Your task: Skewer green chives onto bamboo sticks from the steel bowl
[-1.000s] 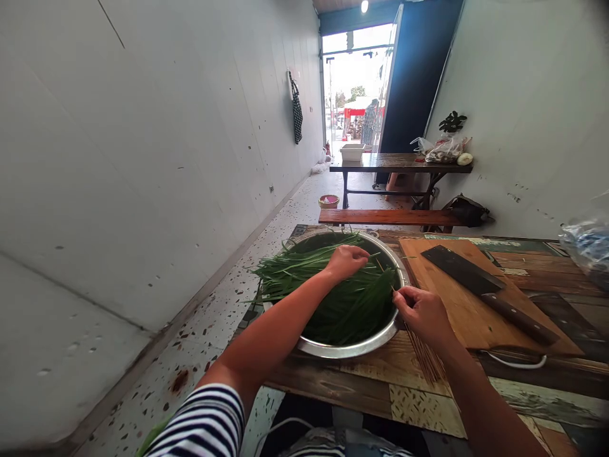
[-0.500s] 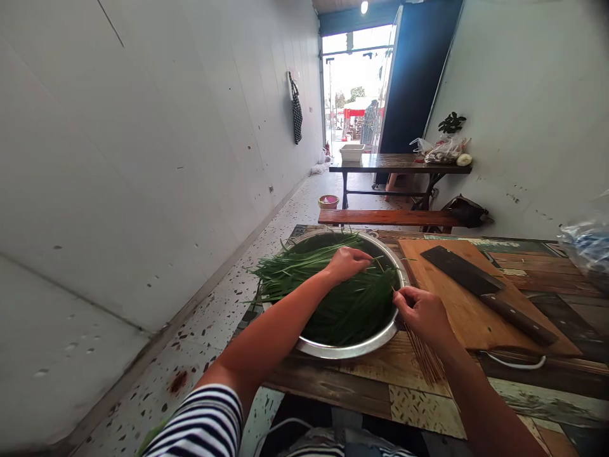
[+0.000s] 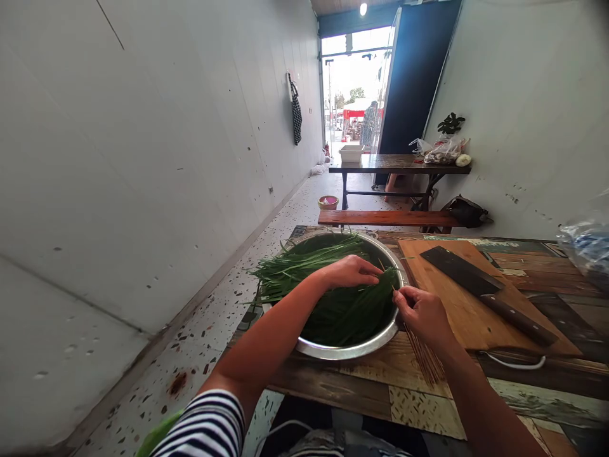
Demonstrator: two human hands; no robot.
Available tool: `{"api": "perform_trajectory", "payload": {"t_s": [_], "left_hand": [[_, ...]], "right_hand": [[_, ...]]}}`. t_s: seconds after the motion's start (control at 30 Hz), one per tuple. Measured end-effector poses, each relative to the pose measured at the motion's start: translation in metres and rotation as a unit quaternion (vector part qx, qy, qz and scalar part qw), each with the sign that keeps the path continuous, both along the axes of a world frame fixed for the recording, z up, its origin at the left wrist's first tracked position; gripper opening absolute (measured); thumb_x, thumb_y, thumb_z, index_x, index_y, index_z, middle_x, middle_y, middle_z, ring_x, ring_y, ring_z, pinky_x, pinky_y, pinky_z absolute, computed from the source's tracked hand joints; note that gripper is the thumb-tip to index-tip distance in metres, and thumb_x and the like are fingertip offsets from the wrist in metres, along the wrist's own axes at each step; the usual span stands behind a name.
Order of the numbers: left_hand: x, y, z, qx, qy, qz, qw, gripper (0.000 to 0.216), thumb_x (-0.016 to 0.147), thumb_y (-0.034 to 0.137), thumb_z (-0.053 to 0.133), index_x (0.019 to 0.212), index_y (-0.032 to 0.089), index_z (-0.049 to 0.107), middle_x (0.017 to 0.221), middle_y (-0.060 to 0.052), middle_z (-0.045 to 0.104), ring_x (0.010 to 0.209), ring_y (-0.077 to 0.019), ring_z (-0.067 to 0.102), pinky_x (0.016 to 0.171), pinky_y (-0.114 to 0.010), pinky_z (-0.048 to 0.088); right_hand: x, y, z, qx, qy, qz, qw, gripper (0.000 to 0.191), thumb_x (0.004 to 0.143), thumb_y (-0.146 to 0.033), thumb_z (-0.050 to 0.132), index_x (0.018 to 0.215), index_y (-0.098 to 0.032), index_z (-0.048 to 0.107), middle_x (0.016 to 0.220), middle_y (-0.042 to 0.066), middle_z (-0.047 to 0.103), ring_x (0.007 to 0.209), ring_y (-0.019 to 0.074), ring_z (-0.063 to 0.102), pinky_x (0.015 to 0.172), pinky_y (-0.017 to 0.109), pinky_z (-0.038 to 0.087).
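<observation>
A large metal basin (image 3: 345,351) on the table holds long green garlic chives (image 3: 304,270), some hanging over its left rim. My left hand (image 3: 354,271) reaches across the basin, its fingers and thumb closed on leaves near the right side. Beside the right rim, my right hand (image 3: 421,311) pinches a thin wooden skewer (image 3: 393,289), most of it hidden by leaves and fingers. A thin pointed tip shows above the leaves by my left fingertips. Under my right wrist lies a bundle of bamboo skewers (image 3: 423,355) on the table.
Right of the basin, a cleaver (image 3: 461,270) rests on a wooden cutting board (image 3: 442,298) with a white handle. A plastic bag (image 3: 587,247) sits at the table's right edge. Beyond are a bench (image 3: 380,218) and another table (image 3: 394,162) with a white tub (image 3: 351,153).
My left hand has moved slightly down and right, from a raised pinch over a thin stalk to the leaves by the skewer. My right hand has stayed in place.
</observation>
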State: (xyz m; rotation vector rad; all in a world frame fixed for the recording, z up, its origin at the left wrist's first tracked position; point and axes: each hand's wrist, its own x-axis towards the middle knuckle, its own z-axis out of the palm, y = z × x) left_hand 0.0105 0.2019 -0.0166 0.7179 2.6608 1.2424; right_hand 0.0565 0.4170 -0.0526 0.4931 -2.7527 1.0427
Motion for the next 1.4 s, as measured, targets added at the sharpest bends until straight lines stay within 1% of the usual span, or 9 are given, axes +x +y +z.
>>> {"api": "perform_trajectory", "payload": {"t_s": [0.13,0.2,0.4,0.5,0.7,0.93,1.03,1.2,1.4], "left_hand": [[-0.008,-0.010,0.000,-0.081,0.092,0.161,0.979,0.023,0.084,0.029,0.060,0.099,0.022,0.076,0.098,-0.002,0.072,0.092,-0.0163,0.063,0.087,-0.026,0.047],[-0.012,-0.012,-0.005,-0.143,0.091,0.199,0.965,0.022,0.084,0.032,0.061,0.097,0.023,0.076,0.098,-0.003,0.072,0.095,-0.0183,0.063,0.089,-0.029,0.046],[-0.012,-0.006,-0.018,-0.302,0.097,0.168,0.934,0.022,0.083,0.033,0.063,0.101,0.028,0.074,0.106,-0.006,0.069,0.107,-0.0252,0.059,0.098,-0.044,0.039],[-0.012,-0.001,-0.021,-0.323,0.122,0.151,0.926,0.028,0.083,0.034,0.064,0.109,0.029,0.071,0.108,-0.008,0.067,0.109,-0.0267,0.057,0.098,-0.044,0.037],[-0.008,0.007,-0.015,-0.336,0.160,0.139,0.918,0.020,0.083,0.024,0.060,0.096,0.022,0.076,0.099,-0.010,0.068,0.105,-0.0278,0.056,0.096,-0.044,0.036],[-0.009,0.009,-0.015,-0.263,0.134,0.171,0.940,0.019,0.081,0.021,0.059,0.089,0.021,0.076,0.095,-0.008,0.070,0.098,-0.0235,0.061,0.091,-0.035,0.042],[-0.013,0.009,-0.020,-0.181,0.131,0.185,0.957,0.020,0.081,0.022,0.058,0.090,0.019,0.076,0.089,-0.006,0.071,0.087,-0.0198,0.063,0.084,-0.030,0.046],[-0.016,0.010,-0.024,-0.026,0.052,0.204,0.977,0.019,0.078,0.024,0.061,0.089,0.016,0.075,0.078,-0.002,0.071,0.074,-0.0132,0.062,0.071,-0.022,0.047],[-0.018,0.010,-0.029,0.069,-0.001,0.196,0.978,0.021,0.076,0.021,0.062,0.091,0.013,0.075,0.071,-0.002,0.070,0.069,-0.0117,0.061,0.066,-0.020,0.047]], "right_hand": [[0.001,0.000,0.000,0.002,0.001,-0.003,1.000,0.043,0.081,-0.052,0.041,0.056,-0.018,0.052,0.050,-0.001,0.048,0.049,0.0093,0.042,0.051,0.024,0.027],[0.002,-0.001,0.001,0.007,-0.001,-0.006,1.000,0.043,0.080,-0.052,0.041,0.055,-0.018,0.050,0.049,-0.002,0.047,0.048,0.0091,0.041,0.051,0.024,0.027],[0.003,-0.002,0.004,0.012,-0.001,-0.005,1.000,0.042,0.079,-0.050,0.040,0.054,-0.018,0.050,0.049,-0.001,0.048,0.047,0.0093,0.042,0.051,0.024,0.027],[0.003,-0.002,0.003,0.014,0.007,-0.005,1.000,0.042,0.079,-0.051,0.040,0.053,-0.018,0.049,0.049,-0.001,0.047,0.047,0.0093,0.041,0.050,0.024,0.026],[0.003,-0.003,0.004,0.015,0.025,0.000,1.000,0.043,0.080,-0.050,0.041,0.052,-0.018,0.049,0.048,0.000,0.049,0.047,0.0097,0.042,0.050,0.024,0.027],[0.002,-0.002,0.002,0.012,0.029,0.002,0.999,0.041,0.080,-0.048,0.042,0.053,-0.019,0.050,0.047,-0.001,0.049,0.045,0.0095,0.042,0.049,0.024,0.026],[0.002,-0.001,0.001,0.014,0.023,0.002,1.000,0.041,0.081,-0.047,0.041,0.054,-0.018,0.052,0.049,-0.001,0.049,0.047,0.0099,0.044,0.050,0.024,0.027],[0.002,-0.001,0.001,0.016,0.019,0.002,1.000,0.041,0.081,-0.048,0.042,0.056,-0.018,0.055,0.050,-0.001,0.049,0.048,0.0098,0.043,0.051,0.024,0.027],[0.002,0.000,0.001,0.007,0.027,0.003,1.000,0.040,0.081,-0.047,0.043,0.057,-0.018,0.057,0.048,-0.001,0.049,0.046,0.0096,0.042,0.050,0.024,0.027]]}}
